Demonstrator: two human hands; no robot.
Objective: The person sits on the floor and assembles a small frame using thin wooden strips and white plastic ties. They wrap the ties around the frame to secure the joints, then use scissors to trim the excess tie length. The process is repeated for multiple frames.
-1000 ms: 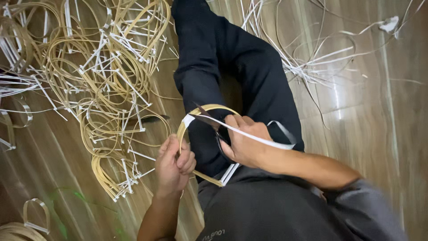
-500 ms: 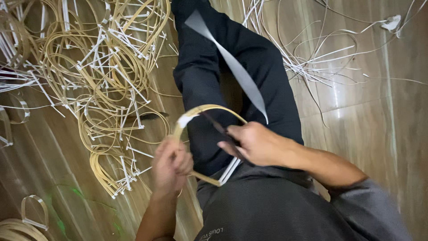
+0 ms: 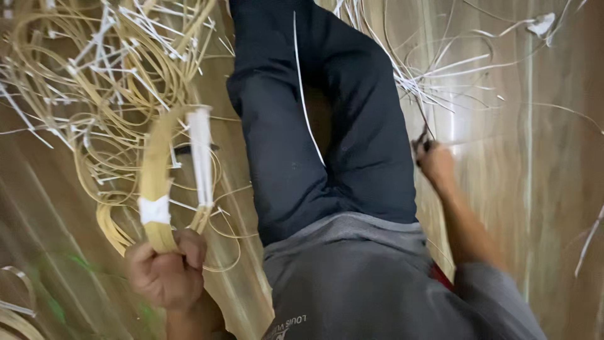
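My left hand (image 3: pixel 165 272) grips the bottom of a cane hoop (image 3: pixel 158 176) bound with white strip, held out to the left over the wooden floor. My right hand (image 3: pixel 434 165) is out to the right near the floor, closed on a small dark tool (image 3: pixel 423 140); the image is blurred there and I cannot tell what kind of tool it is. A long thin white strip (image 3: pixel 304 94) lies loose across my dark trousers (image 3: pixel 321 119). I sit on the floor with my legs stretched forward.
A big tangle of cane hoops with white ties (image 3: pixel 100 82) covers the floor at the left. Loose white strips and thin cane strands (image 3: pixel 453 69) lie scattered at the upper right. More cane loops (image 3: pixel 16 302) sit at the lower left corner.
My hands have come apart. The left hand swung the hoop out to the left, the right hand moved away to the right floor. The white strip now lies loose on my leg.
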